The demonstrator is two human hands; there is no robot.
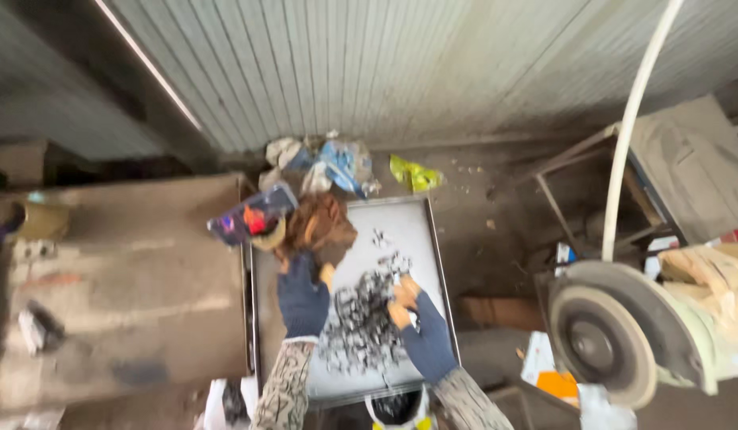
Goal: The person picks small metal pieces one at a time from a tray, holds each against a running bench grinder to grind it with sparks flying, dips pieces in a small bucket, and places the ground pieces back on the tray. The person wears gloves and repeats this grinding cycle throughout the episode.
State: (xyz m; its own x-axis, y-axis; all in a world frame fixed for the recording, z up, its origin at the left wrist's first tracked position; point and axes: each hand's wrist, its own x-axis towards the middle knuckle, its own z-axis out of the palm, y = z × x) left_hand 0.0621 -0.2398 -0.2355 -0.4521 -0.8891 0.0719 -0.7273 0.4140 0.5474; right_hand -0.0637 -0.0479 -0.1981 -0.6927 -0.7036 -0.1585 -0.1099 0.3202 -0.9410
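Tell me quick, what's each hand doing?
Left hand: flat, open, on the pile of small grey metal pieces.
Right hand: closed, pinching small pieces from that pile.

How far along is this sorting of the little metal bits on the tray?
Hard to put a figure on it. A large heap of small dark metal pieces covers the middle of the flat metal tray, so much looks left. In hand: both gloved hands rest in the heap, the left hand at its left edge, the right hand on its right. A few pieces lie apart higher up.
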